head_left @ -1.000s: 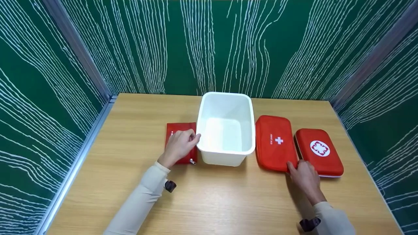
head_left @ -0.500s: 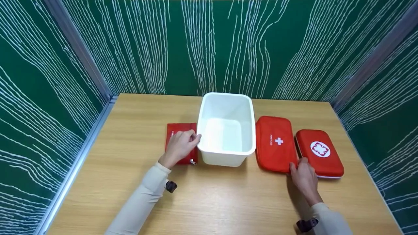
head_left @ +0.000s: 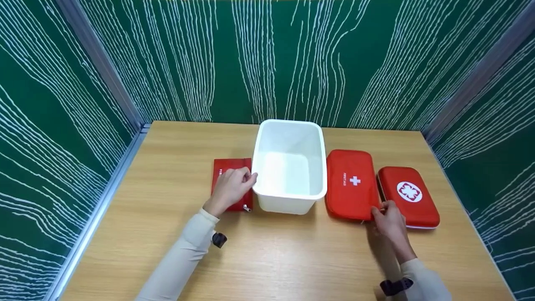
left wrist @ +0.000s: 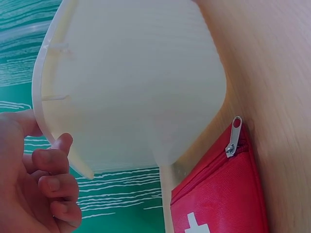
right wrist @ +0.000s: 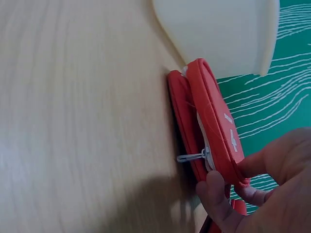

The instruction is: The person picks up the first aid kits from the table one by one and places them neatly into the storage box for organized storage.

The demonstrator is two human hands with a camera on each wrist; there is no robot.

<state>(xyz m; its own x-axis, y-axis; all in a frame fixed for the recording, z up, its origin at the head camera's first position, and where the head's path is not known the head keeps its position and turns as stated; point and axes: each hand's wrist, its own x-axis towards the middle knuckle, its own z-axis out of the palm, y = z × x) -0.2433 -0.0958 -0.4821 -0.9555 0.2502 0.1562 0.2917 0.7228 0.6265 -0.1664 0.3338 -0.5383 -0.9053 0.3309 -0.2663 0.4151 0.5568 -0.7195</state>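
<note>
In the head view a white plastic bin (head_left: 288,205) stands mid-table. My left hand (head_left: 232,186) pinches its left rim between thumb and fingers, above a flat red zip pouch (left wrist: 221,194) that it partly hides. Right of the bin lies a red first aid case (head_left: 351,184) with a white cross. My right hand (head_left: 391,221) grips its near right corner; in the right wrist view the thumb and fingers (right wrist: 216,189) close on that corner, near the metal zip pull (right wrist: 192,156). Farther right is a second red case (head_left: 411,213) with a round white emblem.
The wooden table (head_left: 276,259) reaches to green panels (head_left: 284,62) with white wavy lines at the back and sides. Grey metal posts (head_left: 100,62) stand at the corners. The second case lies just beside my right hand.
The first aid case has shifted slightly left, toward the bin, with my right hand at its corner. The left hand, the bin and the pouch stay in place.
</note>
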